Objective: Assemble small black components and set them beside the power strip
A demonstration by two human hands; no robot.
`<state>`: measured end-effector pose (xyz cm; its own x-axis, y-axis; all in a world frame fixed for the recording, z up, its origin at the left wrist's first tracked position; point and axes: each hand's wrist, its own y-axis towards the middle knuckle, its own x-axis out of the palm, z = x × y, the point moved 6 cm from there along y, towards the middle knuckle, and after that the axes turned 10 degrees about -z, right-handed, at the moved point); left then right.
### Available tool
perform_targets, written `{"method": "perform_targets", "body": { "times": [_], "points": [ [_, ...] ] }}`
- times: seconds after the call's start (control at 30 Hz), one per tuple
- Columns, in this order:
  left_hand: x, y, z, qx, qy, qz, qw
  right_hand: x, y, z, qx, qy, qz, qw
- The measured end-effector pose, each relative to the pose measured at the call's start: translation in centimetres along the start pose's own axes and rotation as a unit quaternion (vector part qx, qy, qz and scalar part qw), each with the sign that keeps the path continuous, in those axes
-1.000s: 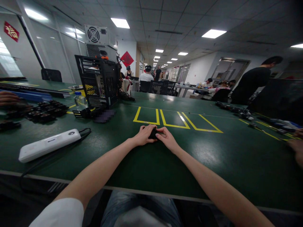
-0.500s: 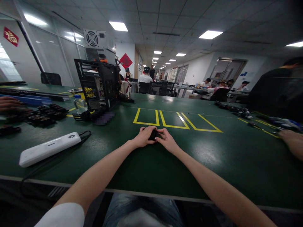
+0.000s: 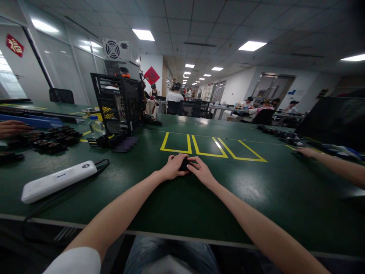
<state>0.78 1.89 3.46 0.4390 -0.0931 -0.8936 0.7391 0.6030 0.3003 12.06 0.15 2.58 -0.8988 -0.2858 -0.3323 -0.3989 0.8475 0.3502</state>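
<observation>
Since the earlier frame, a co-worker's hand (image 3: 306, 152), well to the right of the right hand, has reached further inward, toward the black parts (image 3: 281, 133) on that side; the wearer's own two hands have kept almost the same place. The left hand (image 3: 174, 167) is curled, thumb toward the body and fingers on the far side, about a small black piece (image 3: 184, 164). The right hand (image 3: 201, 171) is partly closed, its thumb and fingertips meeting the piece's right side. The piece thus lies between the two hands, just above or on the green surface (image 3: 182, 213); which of these, and its exact form, cannot be told, as fingers cover much of it. Beyond the hands, yellow tape outlines (image 3: 209, 154) mark the surface; well to the left of the left hand lie a white elongated device (image 3: 59, 180) and, farther off, a heap of dark parts (image 3: 57, 139). For good handling, the left hand should serve as the steady holder, leaving fine adjustment to the right fingertips. Light, even pressure is advisable, since a piece so small could twist or slip; spreading the fingers slightly would leave its working side in sight.
</observation>
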Motion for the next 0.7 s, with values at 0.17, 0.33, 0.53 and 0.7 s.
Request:
{"method": "perform_targets", "body": {
  "times": [0.17, 0.33, 0.53, 0.7],
  "points": [
    [-0.18, -0.08, 0.15, 0.007, -0.002, -0.002, 1.0, -0.3, 0.34, 0.51, -0.017, -0.002, 0.021, 1.0],
    [-0.14, 0.01, 0.11, 0.005, 0.001, 0.001, 1.0, -0.09, 0.17, 0.21, -0.023, -0.025, 0.021, 0.999],
    [-0.09, 0.0, 0.08, 0.004, 0.005, -0.006, 1.0, -0.07, 0.3, 0.2, -0.014, -0.053, 0.027, 0.998],
    [-0.18, -0.12, 0.13, 0.002, 0.006, -0.008, 1.0, 0.42, -0.01, 0.05, -0.01, -0.029, -0.002, 1.0]
  ]
}}
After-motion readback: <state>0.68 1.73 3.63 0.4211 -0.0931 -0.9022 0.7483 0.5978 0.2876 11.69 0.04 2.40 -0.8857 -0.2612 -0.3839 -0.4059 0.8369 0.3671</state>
